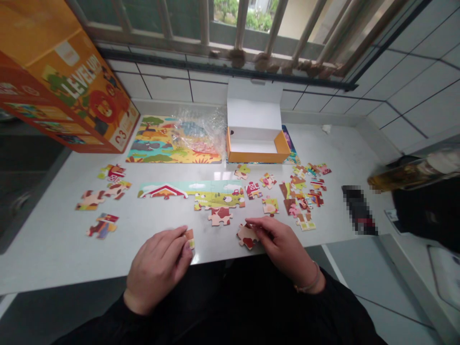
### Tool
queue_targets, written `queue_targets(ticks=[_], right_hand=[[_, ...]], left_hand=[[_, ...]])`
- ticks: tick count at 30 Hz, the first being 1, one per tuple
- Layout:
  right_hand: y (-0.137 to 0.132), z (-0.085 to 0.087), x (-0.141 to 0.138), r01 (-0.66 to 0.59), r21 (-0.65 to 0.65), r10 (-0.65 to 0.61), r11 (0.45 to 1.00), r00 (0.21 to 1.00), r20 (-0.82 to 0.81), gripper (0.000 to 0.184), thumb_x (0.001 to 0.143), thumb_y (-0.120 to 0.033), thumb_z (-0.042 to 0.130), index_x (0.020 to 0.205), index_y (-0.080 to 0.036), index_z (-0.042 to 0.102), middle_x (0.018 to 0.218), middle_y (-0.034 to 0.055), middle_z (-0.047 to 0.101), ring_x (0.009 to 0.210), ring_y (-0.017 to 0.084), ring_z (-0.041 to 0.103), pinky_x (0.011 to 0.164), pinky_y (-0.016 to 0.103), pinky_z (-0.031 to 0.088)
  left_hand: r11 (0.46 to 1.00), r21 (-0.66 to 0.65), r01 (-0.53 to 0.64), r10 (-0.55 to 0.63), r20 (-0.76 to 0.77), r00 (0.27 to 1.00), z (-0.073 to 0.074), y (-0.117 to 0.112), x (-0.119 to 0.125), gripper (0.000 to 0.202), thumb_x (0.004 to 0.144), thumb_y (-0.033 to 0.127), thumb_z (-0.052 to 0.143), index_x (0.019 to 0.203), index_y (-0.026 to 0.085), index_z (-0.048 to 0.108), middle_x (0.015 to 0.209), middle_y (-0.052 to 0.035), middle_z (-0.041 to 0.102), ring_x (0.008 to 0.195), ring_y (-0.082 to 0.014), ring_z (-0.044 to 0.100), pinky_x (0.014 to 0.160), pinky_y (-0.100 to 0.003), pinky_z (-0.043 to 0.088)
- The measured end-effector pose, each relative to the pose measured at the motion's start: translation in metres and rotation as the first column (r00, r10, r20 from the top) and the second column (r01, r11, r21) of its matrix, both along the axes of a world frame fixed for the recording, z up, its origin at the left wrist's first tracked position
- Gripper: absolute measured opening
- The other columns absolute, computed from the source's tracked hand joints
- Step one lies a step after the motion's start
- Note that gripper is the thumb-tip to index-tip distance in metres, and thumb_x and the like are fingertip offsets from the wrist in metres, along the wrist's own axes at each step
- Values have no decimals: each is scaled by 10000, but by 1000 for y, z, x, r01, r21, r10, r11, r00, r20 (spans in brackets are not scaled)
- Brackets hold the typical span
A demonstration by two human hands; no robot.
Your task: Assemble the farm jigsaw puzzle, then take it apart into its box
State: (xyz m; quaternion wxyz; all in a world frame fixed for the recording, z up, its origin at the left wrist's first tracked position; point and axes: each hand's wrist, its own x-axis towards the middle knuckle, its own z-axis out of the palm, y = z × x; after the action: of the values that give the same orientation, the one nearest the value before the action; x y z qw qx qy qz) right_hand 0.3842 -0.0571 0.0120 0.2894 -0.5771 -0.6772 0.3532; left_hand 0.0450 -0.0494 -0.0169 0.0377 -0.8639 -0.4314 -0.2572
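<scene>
The left grip (156,268) is closed, its fingertips pinching a small orange-and-cream jigsaw piece (189,238) just behind the bench's front edge. The right grip (278,242) is partly open and curled, its fingertips on a cow-patterned jigsaw piece (247,236) that lies flat near the same edge; whether they pinch it or only touch it, I cannot tell. Just ahead, a joined farm puzzle section (190,191) runs across the middle of the bench (53,249), with sky and a red barn roof along its long strip and a sheep meadow section (220,200) below its right half. Only part of the farm picture is together, and many pieces lie apart: a brown-spotted piece (220,216) sits just below the meadow, a dense scatter of pieces (302,194) lies toward the right, and a smaller group of pieces (104,199) lies toward the left. Along the back edge, an assembled savanna puzzle (172,141) lies partly under a crumpled plastic bag (201,129), beside an open orange-and-white box (254,127). A large orange lion-printed box (68,81) occupies the back left corner, and a pixelated object (359,211) lies near the right edge.
</scene>
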Motion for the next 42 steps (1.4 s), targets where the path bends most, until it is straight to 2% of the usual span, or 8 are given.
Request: queue_targets(ticks=[5,9,15,29,32,35,39,42], right_hand=[[-9,-3,-13,61,157,-87,986,982,167,369,1057,-306,684,1422,-261,675,1346,141,718,1237,319,707,1081,540,616],[-18,-6,-22,-7,201,-52,980,958,283,499,978,-281,801,1446,-268,631,1399,152,676,1292,370,651,1109,627,594],[-23,-4,-19,-87,205,18,975,948,317,299,1019,-254,747,1306,-260,666,1305,133,712,1198,333,682,1023,570,635],[-30,-11,7,-137,292,55,946,961,271,218,1014,-251,750,1133,-277,569,1314,117,740,1221,290,736,1023,483,651],[-31,-9,27,-52,323,-33,945,967,253,231,1024,-303,745,1135,-288,542,1315,115,747,1255,291,738,1038,483,646],[-32,-1,60,102,331,-220,938,914,342,251,1054,-450,686,1171,-280,542,1327,141,744,1240,318,746,1058,515,620],[-34,12,114,404,310,-509,861,708,490,491,995,-675,642,1182,-236,527,1316,209,734,1003,322,775,819,434,623],[-39,13,143,592,251,-608,766,538,584,535,953,-700,623,1207,-243,506,1207,194,756,908,357,774,710,433,567]], left_hand=[[1000,5,6,-6,2,1000,1,0,0,133,987,163,727,1109,204,692,1236,-113,809,1065,-301,773,932,-453,592],[1000,-7,18,-17,13,1000,-1,1,0,164,983,151,728,1136,198,693,1270,-129,800,1092,-306,776,952,-459,602],[1000,-8,26,-26,14,1000,-4,1,-1,188,987,150,729,1162,202,684,1288,-127,794,1114,-305,773,980,-468,604],[1000,15,23,-23,8,1000,-3,2,-1,187,997,164,727,1173,199,674,1252,-128,798,1074,-303,770,936,-470,606],[999,8,31,-32,20,999,-4,3,0,204,993,155,729,1182,203,665,1266,-134,789,1095,-306,762,960,-476,604],[1000,-4,25,-25,52,998,-5,2,-2,264,984,135,730,1224,204,644,1308,-154,759,1167,-317,739,1014,-488,594],[999,30,-20,15,132,991,-9,-2,-11,277,995,112,657,1254,201,619,1242,-160,734,1169,-325,707,1030,-526,569],[997,57,-49,35,228,973,-10,-5,-16,234,991,84,569,1182,210,616,1090,-119,723,1072,-301,696,1025,-538,548]])
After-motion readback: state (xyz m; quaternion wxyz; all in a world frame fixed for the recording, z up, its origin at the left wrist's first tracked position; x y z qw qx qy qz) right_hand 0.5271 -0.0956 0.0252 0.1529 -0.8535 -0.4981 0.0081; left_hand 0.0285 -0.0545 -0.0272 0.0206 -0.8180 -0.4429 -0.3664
